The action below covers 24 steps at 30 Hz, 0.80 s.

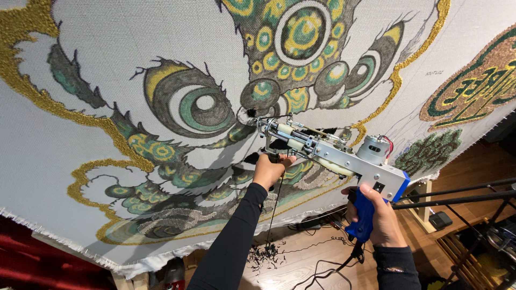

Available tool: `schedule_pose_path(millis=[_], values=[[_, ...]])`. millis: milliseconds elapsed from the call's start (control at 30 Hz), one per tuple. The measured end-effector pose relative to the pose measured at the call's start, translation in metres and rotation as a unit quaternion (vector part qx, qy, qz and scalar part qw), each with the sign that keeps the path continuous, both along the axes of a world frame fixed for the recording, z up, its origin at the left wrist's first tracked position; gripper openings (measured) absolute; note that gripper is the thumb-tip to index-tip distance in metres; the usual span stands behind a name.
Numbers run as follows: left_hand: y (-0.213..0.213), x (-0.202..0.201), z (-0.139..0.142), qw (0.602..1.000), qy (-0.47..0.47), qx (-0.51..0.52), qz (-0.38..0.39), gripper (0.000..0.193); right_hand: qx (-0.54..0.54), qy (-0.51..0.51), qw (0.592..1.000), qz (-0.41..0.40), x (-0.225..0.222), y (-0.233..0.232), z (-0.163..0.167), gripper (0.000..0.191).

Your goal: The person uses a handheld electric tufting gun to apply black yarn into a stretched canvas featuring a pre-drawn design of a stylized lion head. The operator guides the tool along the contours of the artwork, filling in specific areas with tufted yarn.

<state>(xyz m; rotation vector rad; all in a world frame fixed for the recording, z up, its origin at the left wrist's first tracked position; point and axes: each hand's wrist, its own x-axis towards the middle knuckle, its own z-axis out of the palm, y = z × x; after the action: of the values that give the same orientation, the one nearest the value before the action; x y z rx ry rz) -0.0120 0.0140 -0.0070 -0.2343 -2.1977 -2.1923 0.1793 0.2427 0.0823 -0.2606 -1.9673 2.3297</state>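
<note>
Tufting gun points up-left at cloth; both hands grip it

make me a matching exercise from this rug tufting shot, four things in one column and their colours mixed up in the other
Things:
1. tufting gun handle
2. sleeve on the left arm
3. outline yarn on the cloth
4. gun body

Colours:
A. gold
B. silver grey
C. blue
D. black

Pairs: 1-C, 2-D, 3-A, 4-B

The right hand grips the blue handle; the left hand holds the front grip.
</note>
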Motion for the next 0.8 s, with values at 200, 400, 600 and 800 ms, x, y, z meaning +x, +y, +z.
schedule_pose_path(millis=[200,400,600,800], values=[[-0.003,-0.005,0.005,0.998,-0.025,-0.053,0.013,0.046,-0.005,-0.013,1.0,-0.008,-0.002,-0.008,0.002,0.06],[-0.006,-0.006,0.005,0.998,-0.036,-0.044,0.01,0.043,0.018,0.01,1.0,-0.005,-0.002,-0.01,0.001,0.059],[0.004,0.0,-0.003,1.0,0.013,0.026,-0.002,0.036,0.023,0.023,0.999,-0.001,0.002,0.0,-0.003,0.059],[0.004,0.008,-0.001,0.999,-0.029,-0.013,-0.017,0.032,0.019,0.017,1.0,0.006,0.004,0.007,-0.007,0.059]])
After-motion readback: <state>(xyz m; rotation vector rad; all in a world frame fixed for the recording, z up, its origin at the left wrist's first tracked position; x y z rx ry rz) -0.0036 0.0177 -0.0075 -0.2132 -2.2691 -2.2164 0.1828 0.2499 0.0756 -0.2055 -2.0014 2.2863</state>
